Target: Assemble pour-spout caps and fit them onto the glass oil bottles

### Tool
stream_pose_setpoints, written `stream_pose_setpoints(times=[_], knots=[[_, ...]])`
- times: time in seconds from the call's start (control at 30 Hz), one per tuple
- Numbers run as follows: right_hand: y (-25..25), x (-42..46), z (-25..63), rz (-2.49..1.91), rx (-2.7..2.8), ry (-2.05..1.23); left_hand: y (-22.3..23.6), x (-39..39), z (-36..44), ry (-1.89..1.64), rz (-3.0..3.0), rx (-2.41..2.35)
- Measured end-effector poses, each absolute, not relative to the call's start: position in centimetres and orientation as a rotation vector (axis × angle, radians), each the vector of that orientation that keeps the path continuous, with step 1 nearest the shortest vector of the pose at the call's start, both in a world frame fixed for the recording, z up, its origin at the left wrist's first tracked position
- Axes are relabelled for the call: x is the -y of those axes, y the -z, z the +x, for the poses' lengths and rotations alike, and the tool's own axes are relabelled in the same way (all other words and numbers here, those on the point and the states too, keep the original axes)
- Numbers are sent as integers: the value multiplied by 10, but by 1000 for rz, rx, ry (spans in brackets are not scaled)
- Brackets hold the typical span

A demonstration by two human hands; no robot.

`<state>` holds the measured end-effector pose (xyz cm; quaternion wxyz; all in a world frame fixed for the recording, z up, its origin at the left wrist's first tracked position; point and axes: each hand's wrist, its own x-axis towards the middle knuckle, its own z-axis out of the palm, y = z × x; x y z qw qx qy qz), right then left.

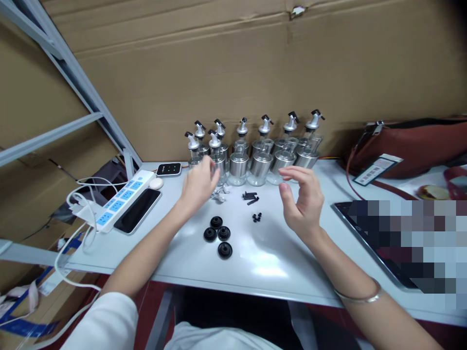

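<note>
My left hand (pixel 199 187) hovers over the white table (pixel 262 262), fingers loosely bent and apart. It holds nothing, with its tips close to the front-left glass bottle (pixel 218 163) and above a small silver spout piece (pixel 220 193). My right hand (pixel 302 197) is raised at the same height, open, fingers curved, palm turned left, just in front of the row of spouted glass bottles (pixel 260 158). Between the hands lie small black rods (pixel 250 197) and tiny black bits (pixel 257 217). Several black round caps (pixel 219 236) sit nearer to me.
On the left lie a white and blue power strip (pixel 122 198), a dark phone (pixel 137 210), a small white round object (pixel 156 183) and a black device with green lights (pixel 169 168). A red-brown bag (pixel 412 146) and a blurred-out screen (pixel 401 238) fill the right. Cardboard stands behind.
</note>
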<state>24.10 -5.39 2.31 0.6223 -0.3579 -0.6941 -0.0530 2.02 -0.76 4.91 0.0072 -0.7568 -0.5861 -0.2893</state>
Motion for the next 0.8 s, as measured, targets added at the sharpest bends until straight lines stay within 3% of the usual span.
stream_pose_setpoints(times=[0.1,0.23,0.57,0.8], knots=[[-23,55,240,-821,1615,118,-37,29,30,311,-2488,1976],[-26,55,240,-826,1631,131,-24,36,33,105,-2552,1964],[-10,36,260,-978,2382,-323,-6,52,18,868,-2908,1582],[9,32,260,-985,2462,-400,-8,58,21,993,-2842,1169]])
